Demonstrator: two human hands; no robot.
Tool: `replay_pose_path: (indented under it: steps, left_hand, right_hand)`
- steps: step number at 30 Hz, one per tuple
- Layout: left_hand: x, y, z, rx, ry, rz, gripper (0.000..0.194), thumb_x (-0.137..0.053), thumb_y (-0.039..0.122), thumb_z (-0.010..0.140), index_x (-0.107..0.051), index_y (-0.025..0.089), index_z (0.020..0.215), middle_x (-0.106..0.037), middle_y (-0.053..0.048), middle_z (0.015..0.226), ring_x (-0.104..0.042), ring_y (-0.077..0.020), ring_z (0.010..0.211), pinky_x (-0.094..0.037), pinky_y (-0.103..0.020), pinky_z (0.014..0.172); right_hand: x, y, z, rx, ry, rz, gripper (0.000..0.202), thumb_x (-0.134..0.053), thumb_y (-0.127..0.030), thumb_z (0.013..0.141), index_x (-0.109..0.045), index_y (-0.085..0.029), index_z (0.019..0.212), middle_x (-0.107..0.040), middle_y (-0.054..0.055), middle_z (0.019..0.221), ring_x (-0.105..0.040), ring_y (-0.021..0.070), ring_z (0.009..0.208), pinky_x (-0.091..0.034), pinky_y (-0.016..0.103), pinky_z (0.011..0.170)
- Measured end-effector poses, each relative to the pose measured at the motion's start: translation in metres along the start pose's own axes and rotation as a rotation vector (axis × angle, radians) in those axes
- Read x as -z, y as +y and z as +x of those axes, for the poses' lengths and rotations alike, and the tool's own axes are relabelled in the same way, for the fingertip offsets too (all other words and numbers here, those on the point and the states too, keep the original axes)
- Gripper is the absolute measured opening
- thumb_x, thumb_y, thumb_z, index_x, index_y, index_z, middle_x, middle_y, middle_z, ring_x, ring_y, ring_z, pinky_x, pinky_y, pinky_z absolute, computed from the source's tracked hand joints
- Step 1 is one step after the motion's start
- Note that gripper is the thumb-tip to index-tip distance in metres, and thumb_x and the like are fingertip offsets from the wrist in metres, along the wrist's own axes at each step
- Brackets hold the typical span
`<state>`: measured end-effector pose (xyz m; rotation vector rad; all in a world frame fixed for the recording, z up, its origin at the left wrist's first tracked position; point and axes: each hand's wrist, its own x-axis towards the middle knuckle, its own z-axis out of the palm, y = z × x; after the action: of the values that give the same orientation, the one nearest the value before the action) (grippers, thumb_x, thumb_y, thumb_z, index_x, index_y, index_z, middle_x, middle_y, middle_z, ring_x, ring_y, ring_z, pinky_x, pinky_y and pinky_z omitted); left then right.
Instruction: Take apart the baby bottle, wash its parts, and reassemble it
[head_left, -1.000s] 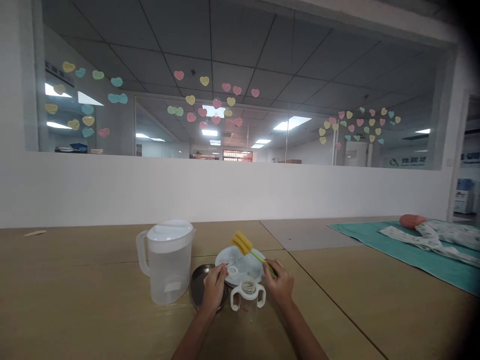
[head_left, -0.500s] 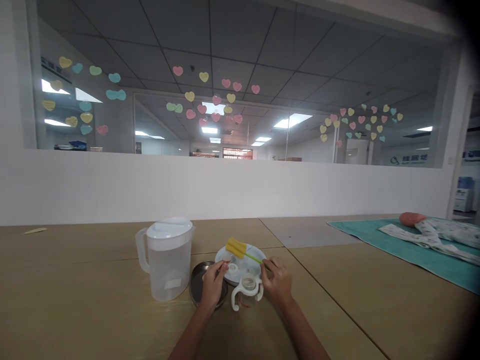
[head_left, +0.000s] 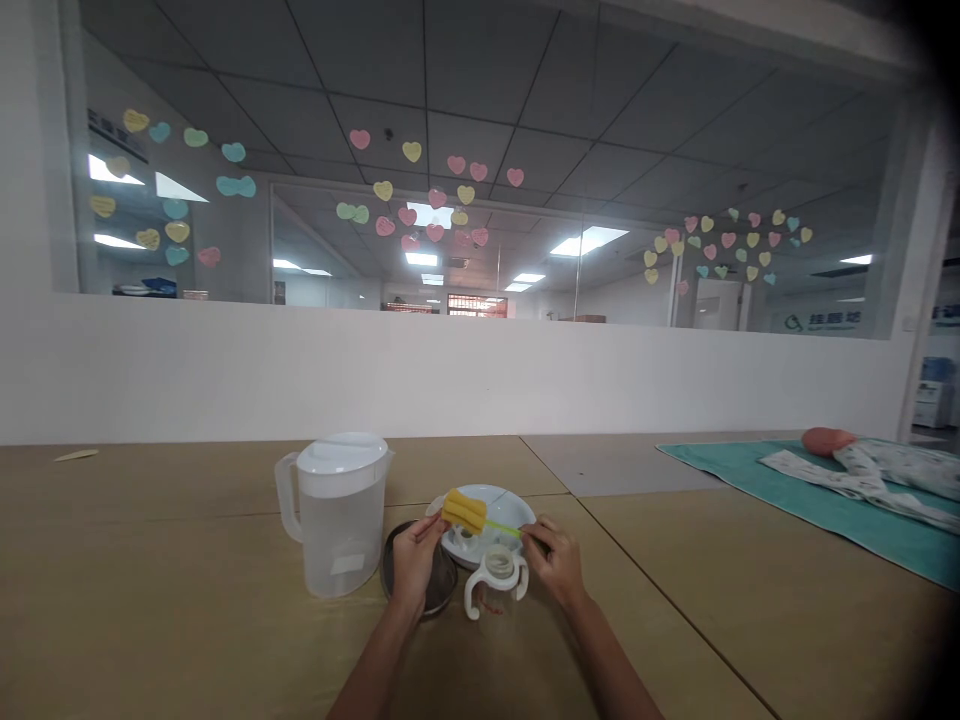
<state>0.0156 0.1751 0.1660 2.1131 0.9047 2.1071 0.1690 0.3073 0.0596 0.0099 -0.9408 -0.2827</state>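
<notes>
My right hand (head_left: 556,567) grips the green handle of a bottle brush with a yellow sponge head (head_left: 465,510). The sponge lies level over a white plate (head_left: 512,504). My left hand (head_left: 415,562) reaches up to the sponge head and pinches it with its fingertips. A clear baby bottle with white handles (head_left: 495,582) stands open between my hands, just in front of the plate. A small white ring part (head_left: 465,540) lies on the plate under the sponge.
A clear lidded pitcher (head_left: 336,513) with water stands left of my hands. A dark metal dish (head_left: 442,588) sits partly under my left hand. A teal mat (head_left: 795,498) with a doll in patterned clothes (head_left: 877,465) lies far right. A white wall borders the wooden table behind.
The brush came down from a raised tilt to nearly level over the plate. My left hand rose from the plate's ring part to the sponge head.
</notes>
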Motion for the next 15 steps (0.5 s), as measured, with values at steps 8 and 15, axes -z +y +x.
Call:
replay_pose_path:
  steps: [8,15]
  left_hand:
    - [-0.001,0.006,-0.002,0.056,0.024,-0.142,0.049,-0.083,0.039,0.048,-0.072,0.01,0.086,-0.07,-0.009,0.091,-0.066,-0.0181,0.077,-0.051,-0.023,0.066]
    - [0.0,0.011,-0.001,-0.04,0.102,-0.091,0.047,-0.083,0.039,0.048,-0.071,0.009,0.082,-0.069,-0.009,0.082,-0.063,-0.0135,0.071,-0.05,-0.021,0.066]
  right_hand:
    - [0.011,0.005,0.002,0.09,-0.026,-0.172,0.025,-0.047,-0.019,0.081,-0.062,-0.014,0.061,-0.055,0.001,0.061,-0.052,0.009,0.055,-0.03,0.021,0.053]
    - [0.015,0.011,0.002,0.059,0.015,-0.25,0.023,-0.046,-0.019,0.078,-0.06,-0.015,0.06,-0.054,0.001,0.059,-0.051,0.0097,0.054,-0.028,0.022,0.053]
